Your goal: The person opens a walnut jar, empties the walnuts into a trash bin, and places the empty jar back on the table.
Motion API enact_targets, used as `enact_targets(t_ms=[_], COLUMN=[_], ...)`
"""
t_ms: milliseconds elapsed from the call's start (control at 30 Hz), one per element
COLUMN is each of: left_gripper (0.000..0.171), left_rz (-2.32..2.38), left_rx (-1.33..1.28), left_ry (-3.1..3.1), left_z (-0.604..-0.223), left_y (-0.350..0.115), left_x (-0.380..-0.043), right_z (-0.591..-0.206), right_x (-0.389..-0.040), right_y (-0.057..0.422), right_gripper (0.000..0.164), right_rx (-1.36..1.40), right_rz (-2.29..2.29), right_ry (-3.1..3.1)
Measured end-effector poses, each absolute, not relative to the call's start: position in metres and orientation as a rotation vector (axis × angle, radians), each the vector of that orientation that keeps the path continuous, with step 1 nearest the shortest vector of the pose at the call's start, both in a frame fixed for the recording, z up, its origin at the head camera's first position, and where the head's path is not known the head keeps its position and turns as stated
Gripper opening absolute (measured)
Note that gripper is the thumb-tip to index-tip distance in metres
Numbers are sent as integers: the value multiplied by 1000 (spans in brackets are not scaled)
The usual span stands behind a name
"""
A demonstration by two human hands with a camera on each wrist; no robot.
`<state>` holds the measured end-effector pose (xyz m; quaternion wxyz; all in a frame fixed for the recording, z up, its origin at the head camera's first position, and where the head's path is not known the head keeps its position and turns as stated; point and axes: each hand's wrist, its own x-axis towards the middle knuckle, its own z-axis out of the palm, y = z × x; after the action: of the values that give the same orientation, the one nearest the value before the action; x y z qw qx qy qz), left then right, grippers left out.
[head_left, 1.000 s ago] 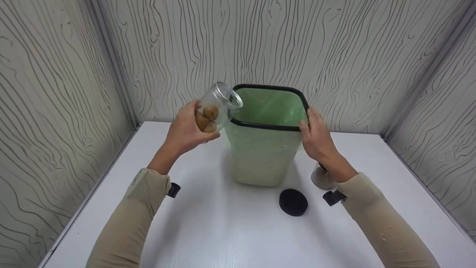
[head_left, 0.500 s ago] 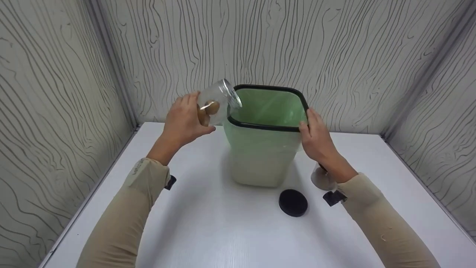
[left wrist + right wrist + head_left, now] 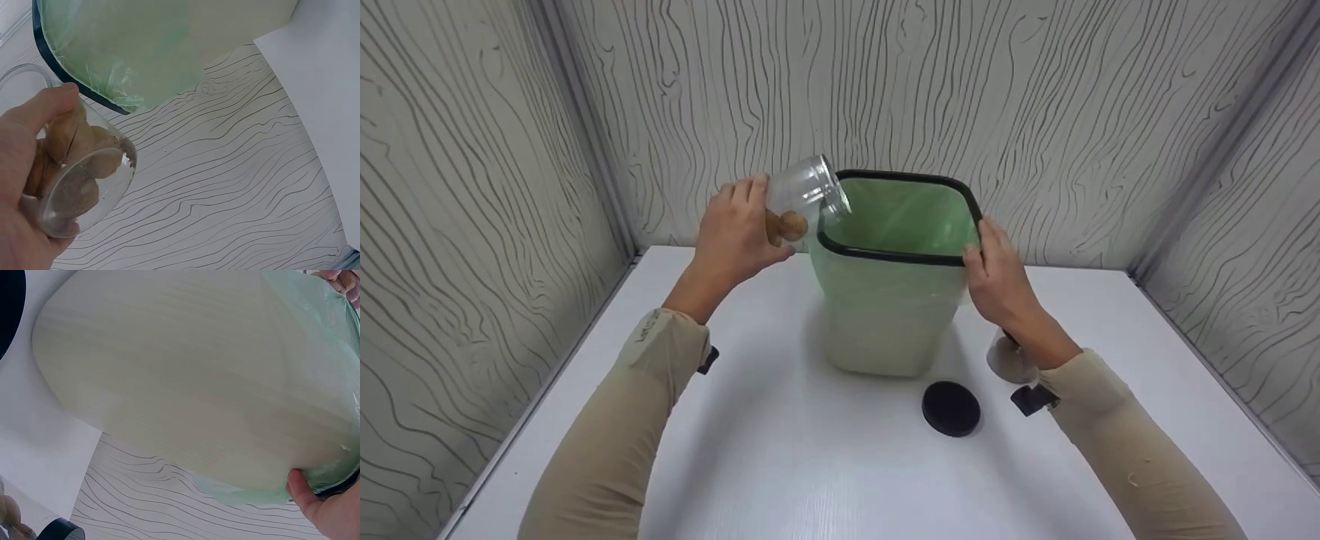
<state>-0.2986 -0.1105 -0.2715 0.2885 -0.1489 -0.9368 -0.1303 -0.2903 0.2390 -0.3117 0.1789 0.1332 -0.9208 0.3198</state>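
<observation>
My left hand grips a clear jar, tilted with its open mouth at the left rim of a waste bin. Several brown, walnut-like nuts lie toward the jar's base; the left wrist view shows these nuts through the glass, partly behind my fingers. A green bag lines the pale bin, under a black rim ring. On the bin's right side my right hand holds the rim, thumb outside. The bin's bottom inside is hidden.
A round black lid lies on the white table in front of the bin. Behind my right wrist stands a second jar, partly hidden. Wood-grain patterned walls enclose the table at the back and sides.
My left hand has risen slightly and tipped the jar further to the right, its mouth now facing more into the bin. The nuts have shifted inside the jar. My right hand stays put.
</observation>
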Motion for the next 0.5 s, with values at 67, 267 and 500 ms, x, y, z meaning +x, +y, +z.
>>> enact_targets(t_ms=[67,267,500], left_gripper=[91,88,84], left_rz=[-303,-191,-76], left_rx=[-409,-444,-440], left_ry=[-2487,-2459,-2405], left_z=[-270,-266,-263], left_y=[-111,-112,-113], left_x=[-300,-302,-304], right_z=[-311,-311,-313], right_x=[-290,-290,-290], right_y=[239,239,239], right_gripper=[64,62,61], right_rx=[373,361,362], right_rz=[904,900,888], right_ry=[-2607,-2611,-2603])
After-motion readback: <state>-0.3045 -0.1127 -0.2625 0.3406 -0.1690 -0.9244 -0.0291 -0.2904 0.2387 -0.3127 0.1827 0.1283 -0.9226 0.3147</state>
